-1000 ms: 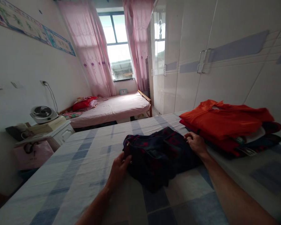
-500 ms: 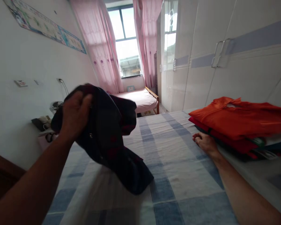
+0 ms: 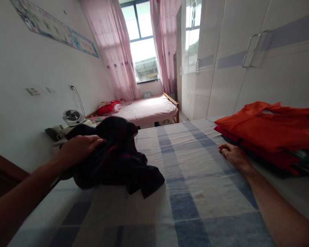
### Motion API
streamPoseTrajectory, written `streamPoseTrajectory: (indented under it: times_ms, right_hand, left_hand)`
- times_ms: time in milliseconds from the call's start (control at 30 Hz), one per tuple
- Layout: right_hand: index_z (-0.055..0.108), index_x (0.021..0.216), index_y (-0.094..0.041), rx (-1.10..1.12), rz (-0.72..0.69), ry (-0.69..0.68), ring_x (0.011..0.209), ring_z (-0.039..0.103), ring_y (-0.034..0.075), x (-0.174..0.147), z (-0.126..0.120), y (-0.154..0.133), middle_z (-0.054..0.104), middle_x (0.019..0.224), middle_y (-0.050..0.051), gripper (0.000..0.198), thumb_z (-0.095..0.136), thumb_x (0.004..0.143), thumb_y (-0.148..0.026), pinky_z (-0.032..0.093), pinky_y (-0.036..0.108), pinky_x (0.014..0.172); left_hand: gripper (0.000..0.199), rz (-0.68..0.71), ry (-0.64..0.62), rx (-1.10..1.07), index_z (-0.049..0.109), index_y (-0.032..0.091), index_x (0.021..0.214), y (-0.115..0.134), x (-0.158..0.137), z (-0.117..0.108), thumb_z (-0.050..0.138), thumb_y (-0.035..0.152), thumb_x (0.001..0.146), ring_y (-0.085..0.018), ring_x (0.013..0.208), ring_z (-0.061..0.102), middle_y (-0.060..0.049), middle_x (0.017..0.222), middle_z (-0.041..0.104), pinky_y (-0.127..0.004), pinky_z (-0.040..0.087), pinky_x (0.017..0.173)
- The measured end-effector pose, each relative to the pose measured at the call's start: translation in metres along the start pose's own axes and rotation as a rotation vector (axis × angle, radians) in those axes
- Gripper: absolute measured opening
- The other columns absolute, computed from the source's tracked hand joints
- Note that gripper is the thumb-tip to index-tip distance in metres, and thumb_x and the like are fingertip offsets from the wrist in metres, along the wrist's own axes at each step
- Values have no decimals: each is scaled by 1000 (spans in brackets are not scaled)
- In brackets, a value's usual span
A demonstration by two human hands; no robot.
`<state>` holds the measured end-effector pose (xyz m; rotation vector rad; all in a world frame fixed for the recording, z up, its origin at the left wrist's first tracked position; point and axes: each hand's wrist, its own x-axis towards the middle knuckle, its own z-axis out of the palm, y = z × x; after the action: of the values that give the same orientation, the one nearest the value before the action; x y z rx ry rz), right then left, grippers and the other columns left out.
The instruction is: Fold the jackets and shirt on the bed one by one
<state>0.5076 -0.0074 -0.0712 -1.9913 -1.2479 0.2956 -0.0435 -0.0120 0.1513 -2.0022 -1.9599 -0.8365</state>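
My left hand (image 3: 79, 149) grips a dark garment (image 3: 115, 164) with dark red patches, its fingers closed on the cloth. The garment is bunched up, and its lower part lies on the bed with the blue and white checked sheet (image 3: 193, 192). What kind of garment it is, I cannot make out. My right hand (image 3: 233, 156) rests on the sheet with its fingers curled, and I see nothing in it. Just beyond that hand sits a stack of folded clothes, an orange shirt (image 3: 270, 127) on top and red and dark pieces below.
A small fan (image 3: 73, 117) stands beyond the bed on the left. Further back is a second bed with a pink sheet (image 3: 149, 109), under a window with pink curtains (image 3: 103, 44). A white wardrobe (image 3: 229, 85) runs along the right side.
My left hand has lowered the dark garment toward the sheet, and the cloth has gone from hanging to bunched. My right hand stays beside the stack. The view has shifted slightly.
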Motion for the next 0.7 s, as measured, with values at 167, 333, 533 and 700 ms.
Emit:
streamPoseTrajectory:
  times_ms: [167,333,533,700]
  right_hand:
    - [68,83,-21,-36,12,-12,66,62,17,-3,-2,-4,72,81,4,23,50,69,-26,42,27,61]
    - [67,78,-23,-41,5,6,69,62,20,-5,-2,-5,72,79,4,17,53,69,-27,41,29,63]
    - [67,76,-24,-22,-10,25,67,62,21,-4,0,-3,72,78,4,18,52,68,-27,42,31,60]
    - [66,71,-27,6,-42,31,68,64,25,2,1,4,71,76,5,13,55,65,-29,44,33,60]
  left_hand:
    - [44,-288,236,-107,66,13,102,-25,-21,-1,41,45,85,-12,71,58,3,75,65,-26,46,71]
    - [75,76,-429,58,40,22,138,-13,-87,53,57,55,72,-28,107,58,-10,131,55,-37,47,84]
    - [61,134,-318,328,43,20,135,-9,-111,104,54,27,75,-26,103,61,-10,121,60,-32,49,74]
    - [45,-39,-10,379,51,11,123,-36,-45,39,45,34,84,-30,97,61,-16,117,57,-38,49,75]
